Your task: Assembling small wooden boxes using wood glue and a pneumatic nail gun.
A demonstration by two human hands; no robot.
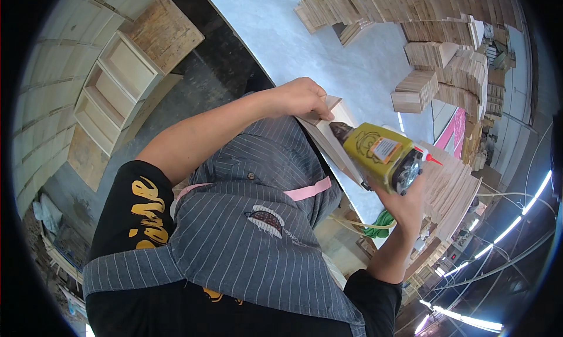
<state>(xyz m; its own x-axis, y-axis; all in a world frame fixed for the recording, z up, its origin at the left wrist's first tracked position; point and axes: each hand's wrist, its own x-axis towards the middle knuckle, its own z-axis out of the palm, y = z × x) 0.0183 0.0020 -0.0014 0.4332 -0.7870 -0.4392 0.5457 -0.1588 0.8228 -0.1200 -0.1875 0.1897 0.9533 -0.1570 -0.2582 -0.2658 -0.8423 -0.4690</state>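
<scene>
My left hand is closed on the near corner of a pale wooden frame, thumb and fingers pinching the boards at the table's edge. My right hand is wrapped round the grip of a yellow-green nail gun with a dark end cap and an orange-and-white label. The gun lies tilted over the frame. Its dark nose is at the wood, just right of my left fingers; whether it touches I cannot tell. The gun hides part of the frame, and its handle is mostly hidden by my hand.
Rows of stacked wooden boards stand on the pale blue table, with more boards at right. A red nozzle tip shows behind the gun. A green coil and yellow hose hang below. Divided wooden trays stand at left.
</scene>
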